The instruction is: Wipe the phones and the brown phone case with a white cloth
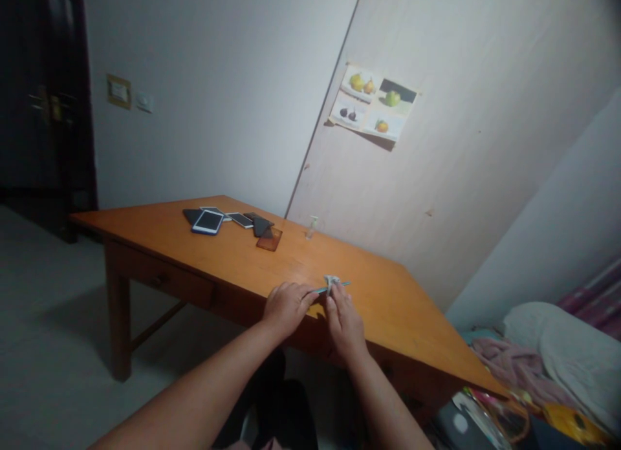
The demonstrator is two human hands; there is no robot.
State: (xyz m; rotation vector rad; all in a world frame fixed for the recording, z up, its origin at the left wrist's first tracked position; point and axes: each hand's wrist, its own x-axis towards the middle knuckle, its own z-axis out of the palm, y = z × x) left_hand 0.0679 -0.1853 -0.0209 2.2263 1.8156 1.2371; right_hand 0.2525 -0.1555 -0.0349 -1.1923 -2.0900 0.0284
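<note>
Over the near edge of the wooden table (388, 301), my left hand (288, 308) is closed around one end of a thin, flat, blue-green object (319, 289). It shows nearly edge-on, so its exact kind cannot be made out. My right hand (345, 324) presses a crumpled pale cloth (332, 280) against the same object, near its right end. The fingers of both hands partly hide the object and the cloth. A small clear pump bottle (311, 230) stands upright near the table's back edge, beyond my hands.
Left on the table lie a white phone with a blue edge (208, 222), another phone (240, 220), dark flat cases (262, 226) and a brown translucent case (270, 240). A wall (233, 114) backs the table. Bags and bedding (557, 353) crowd the right side.
</note>
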